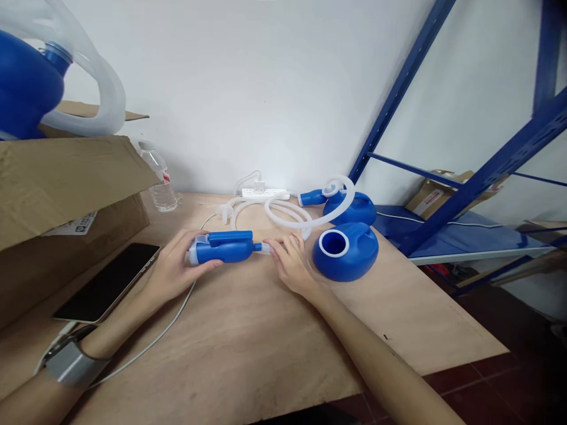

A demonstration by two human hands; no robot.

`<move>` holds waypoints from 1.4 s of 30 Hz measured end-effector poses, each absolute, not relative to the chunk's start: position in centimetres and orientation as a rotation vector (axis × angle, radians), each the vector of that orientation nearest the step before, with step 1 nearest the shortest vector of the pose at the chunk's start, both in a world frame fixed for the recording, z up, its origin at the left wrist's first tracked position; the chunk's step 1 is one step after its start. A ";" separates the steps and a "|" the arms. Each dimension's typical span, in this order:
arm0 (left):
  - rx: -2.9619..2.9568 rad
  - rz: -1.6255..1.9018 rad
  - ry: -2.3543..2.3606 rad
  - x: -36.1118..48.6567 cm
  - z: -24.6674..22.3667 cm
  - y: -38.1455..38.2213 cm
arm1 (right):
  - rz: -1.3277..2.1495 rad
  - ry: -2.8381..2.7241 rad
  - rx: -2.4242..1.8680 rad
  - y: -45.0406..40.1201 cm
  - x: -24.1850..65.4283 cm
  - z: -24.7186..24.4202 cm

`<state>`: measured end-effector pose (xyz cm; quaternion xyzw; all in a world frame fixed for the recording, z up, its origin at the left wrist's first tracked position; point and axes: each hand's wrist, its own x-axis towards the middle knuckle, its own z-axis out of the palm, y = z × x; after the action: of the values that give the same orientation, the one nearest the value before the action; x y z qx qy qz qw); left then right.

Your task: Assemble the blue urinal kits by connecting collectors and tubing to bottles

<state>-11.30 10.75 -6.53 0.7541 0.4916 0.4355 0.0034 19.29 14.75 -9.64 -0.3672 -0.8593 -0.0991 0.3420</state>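
Observation:
My left hand (pixel 177 262) is wrapped round the wide, white-rimmed end of a blue plastic urinal funnel (pixel 230 250), which lies sideways just over the table. At its narrow end is a small blue spout, joined to the end of a clear plastic tube (pixel 267 248). The fingers of my right hand (pixel 290 261) are closed on that tube end, partly hiding it. From there the tube runs back in loose loops. Right of my right hand sits a blue urinal bottle (pixel 361 254) with a white-rimmed open mouth. Behind it lies another blue urinal bottle (pixel 354 208) with a coiled tube.
A cardboard box (pixel 75 171) stands at left with another blue urinal bottle (pixel 26 85) and thick tube. A phone (pixel 110 280) with a cable, a water bottle (pixel 162 180) and a power strip (pixel 266 193) are on the wooden table (pixel 230 348). Blue shelving (pixel 465 236) is at right.

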 end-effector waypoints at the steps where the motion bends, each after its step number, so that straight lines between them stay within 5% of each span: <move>1: 2.355 1.366 1.539 -11.4 -6.5 10.7 | -0.259 -2.241 -0.941 14.6 19.3 -9.5; 25: 0.921 0.818 1.257 -11.0 -3.9 9.7 | -0.636 -2.365 -0.638 13.9 19.2 -8.7; 33: 1.150 0.772 1.222 -11.4 -3.4 9.3 | -0.500 -2.340 -0.647 13.5 19.3 -8.2; 42: 2.153 0.889 1.315 -11.6 -4.6 9.8 | -0.463 -2.465 -0.639 14.0 20.2 -8.5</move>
<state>-11.59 9.80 -4.63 0.7831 0.4782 0.3234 0.2314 20.23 13.97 -8.48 -0.2375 -0.9162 -0.1720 0.2730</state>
